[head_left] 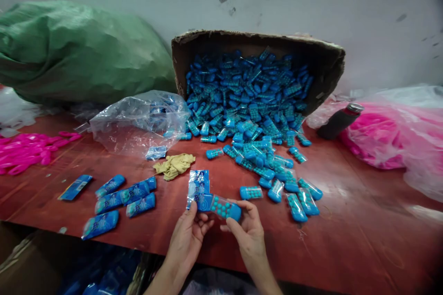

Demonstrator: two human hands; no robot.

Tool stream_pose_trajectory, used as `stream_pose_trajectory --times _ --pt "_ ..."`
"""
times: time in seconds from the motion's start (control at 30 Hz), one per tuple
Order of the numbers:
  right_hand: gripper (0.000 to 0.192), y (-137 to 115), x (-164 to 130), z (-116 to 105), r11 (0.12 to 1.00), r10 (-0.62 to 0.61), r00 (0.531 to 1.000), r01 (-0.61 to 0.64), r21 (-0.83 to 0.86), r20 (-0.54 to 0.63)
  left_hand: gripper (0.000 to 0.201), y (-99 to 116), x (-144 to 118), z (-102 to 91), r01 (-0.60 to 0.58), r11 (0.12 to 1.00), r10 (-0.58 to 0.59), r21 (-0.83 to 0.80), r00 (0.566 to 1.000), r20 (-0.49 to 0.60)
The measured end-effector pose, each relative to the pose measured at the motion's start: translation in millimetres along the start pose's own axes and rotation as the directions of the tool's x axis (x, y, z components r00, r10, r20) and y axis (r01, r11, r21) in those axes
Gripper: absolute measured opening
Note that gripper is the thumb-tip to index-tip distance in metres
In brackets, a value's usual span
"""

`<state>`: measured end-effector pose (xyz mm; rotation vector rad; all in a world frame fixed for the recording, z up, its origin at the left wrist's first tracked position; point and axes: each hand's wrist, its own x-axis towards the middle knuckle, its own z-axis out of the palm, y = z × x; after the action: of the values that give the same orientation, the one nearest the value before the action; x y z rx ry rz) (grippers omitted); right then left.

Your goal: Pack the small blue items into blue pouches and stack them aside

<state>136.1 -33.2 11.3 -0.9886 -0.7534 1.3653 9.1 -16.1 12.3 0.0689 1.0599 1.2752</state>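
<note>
Candy tube [225, 208] half inside its sleeve [198, 189]; left hand [188, 235] pinches sleeve, right hand [247, 230] grips tube — thin film could crumple if shoved crooked.

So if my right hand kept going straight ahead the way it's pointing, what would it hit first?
Probably the blue capsule lying just beyond the right hand, ahead of the spilled pile; depth is hard to judge.

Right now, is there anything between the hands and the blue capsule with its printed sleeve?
Nothing visible. The left hand grips the printed sleeve, and the right hand grips the blue capsule, whose end is at the sleeve's opening. The fingers touch both directly.
</note>
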Motion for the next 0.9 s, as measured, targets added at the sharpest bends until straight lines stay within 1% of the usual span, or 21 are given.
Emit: stream_pose_trajectory --times 0.17,0.37,0.57,0.67,0.9 --pt "0.027 -3.2 -0.6 0.0 0.999 -0.034 0.999 0.033 -0.021 -0.019 0.011 -0.8 -0.7 0.4 0.004 1.0 -0.004 0.005 1.0 -0.002" --pt "0.029 -1.1 -0.9 -1.0 1.0 -0.002 1.0 0.002 0.0 0.001 0.01 -1.7 -1.6 2.2 0.005 1.0 -0.005 0.013 1.0 0.009" --pt "0.027 -3.4 -1.1 -1.6 1.0 0.02 0.999 -0.02 0.002 0.043 0.013 -0.6 -1.2 1.9 -0.028 1.0 0.028 0.008 0.998 0.059" --pt "0.029 -3.4 -0.6 -1.6 0.999 0.046 0.998 -0.047 0.012 0.041 0.015 0.5 -1.4 1.5 -0.047 0.999 0.047 -0.006 0.996 0.079" --pt "0.033 -3.6 -0.3 0.1 0.996 0.084 0.996 -0.085 0.034 0.025 0.016 1.4 -1.7 2.3 -0.059 0.998 0.06 -0.012 0.995 0.081"
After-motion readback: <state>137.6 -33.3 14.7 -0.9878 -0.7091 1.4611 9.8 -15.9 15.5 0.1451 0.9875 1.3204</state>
